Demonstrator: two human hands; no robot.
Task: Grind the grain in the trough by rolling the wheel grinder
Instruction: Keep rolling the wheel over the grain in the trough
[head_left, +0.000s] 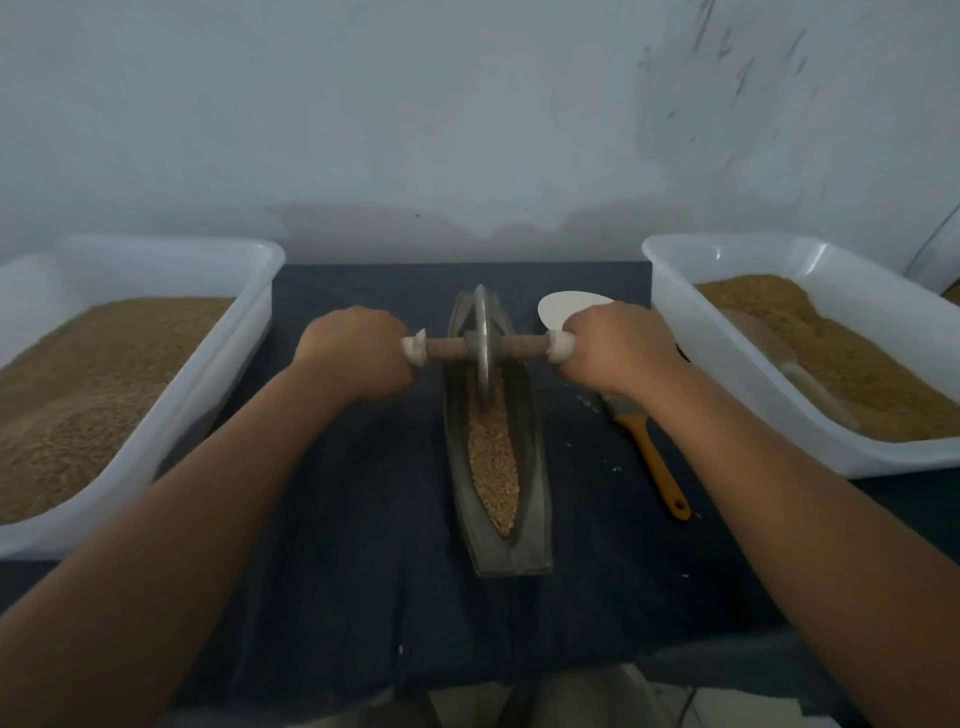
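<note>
Wooden handle ends of wheel grinder (482, 345) vanish inside curled fingers of left hand (358, 353) and right hand (615, 348).

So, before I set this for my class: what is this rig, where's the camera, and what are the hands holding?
One picture, from a camera worn on the person's head, looking down at their own arms. The left hand and right hand grip the axle of a wheel grinder, whose disc stands in a narrow boat-shaped trough holding grain. On the dark cloth sit a left tub and right tub of grain, an orange-handled brush and a white flat piece, partly hidden.
</note>
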